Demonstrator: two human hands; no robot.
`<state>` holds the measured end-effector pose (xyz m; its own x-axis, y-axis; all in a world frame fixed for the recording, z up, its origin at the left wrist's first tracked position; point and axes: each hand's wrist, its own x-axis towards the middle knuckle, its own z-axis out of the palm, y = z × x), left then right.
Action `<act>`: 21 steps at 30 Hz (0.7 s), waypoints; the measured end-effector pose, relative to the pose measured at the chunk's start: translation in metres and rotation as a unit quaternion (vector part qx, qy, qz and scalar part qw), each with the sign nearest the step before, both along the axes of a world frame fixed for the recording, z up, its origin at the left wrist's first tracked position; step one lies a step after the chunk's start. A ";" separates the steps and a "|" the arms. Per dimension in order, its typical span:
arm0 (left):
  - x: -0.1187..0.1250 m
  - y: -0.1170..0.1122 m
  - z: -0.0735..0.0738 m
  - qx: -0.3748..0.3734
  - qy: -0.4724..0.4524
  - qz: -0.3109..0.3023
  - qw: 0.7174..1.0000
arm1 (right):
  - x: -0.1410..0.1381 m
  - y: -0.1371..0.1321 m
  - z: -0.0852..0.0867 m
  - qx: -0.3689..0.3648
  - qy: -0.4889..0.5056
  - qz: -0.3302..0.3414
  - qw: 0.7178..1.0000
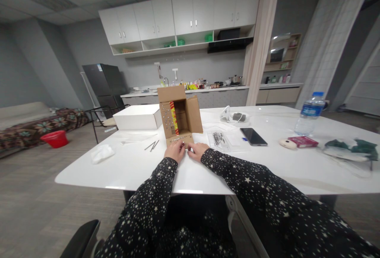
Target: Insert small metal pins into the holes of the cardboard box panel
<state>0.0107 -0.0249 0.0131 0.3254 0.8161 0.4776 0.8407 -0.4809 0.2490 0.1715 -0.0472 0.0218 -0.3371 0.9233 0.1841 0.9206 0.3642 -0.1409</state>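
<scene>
A small cardboard box (181,115) stands on the table with its flaps spread and its open side facing me. Rows of small shiny dots cover its left flap, beside a red and yellow printed strip. More dots line the lower flap, which lies toward me. On that flap's left part rests my left hand (175,151), fingers bent and close together. At its right edge, my right hand (197,151) has its fingertips pinched. Anything between the fingers of either hand is too small to make out. The two hands nearly meet.
Left of the box lie thin metal tools (152,145), a crumpled tissue (102,153) and a white box (138,116). To the right are a clear packet with dark bits (217,140), a phone (253,136), a maroon packet (303,141) and a water bottle (311,111).
</scene>
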 end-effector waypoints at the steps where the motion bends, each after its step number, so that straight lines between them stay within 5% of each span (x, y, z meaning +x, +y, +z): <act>1: 0.000 0.000 0.000 -0.001 0.000 0.001 1.000 | 0.000 0.001 -0.001 0.001 0.001 0.002 1.000; 21: 0.000 0.000 0.000 0.014 0.008 -0.004 1.000 | 0.001 0.004 -0.005 0.009 -0.001 0.002 1.000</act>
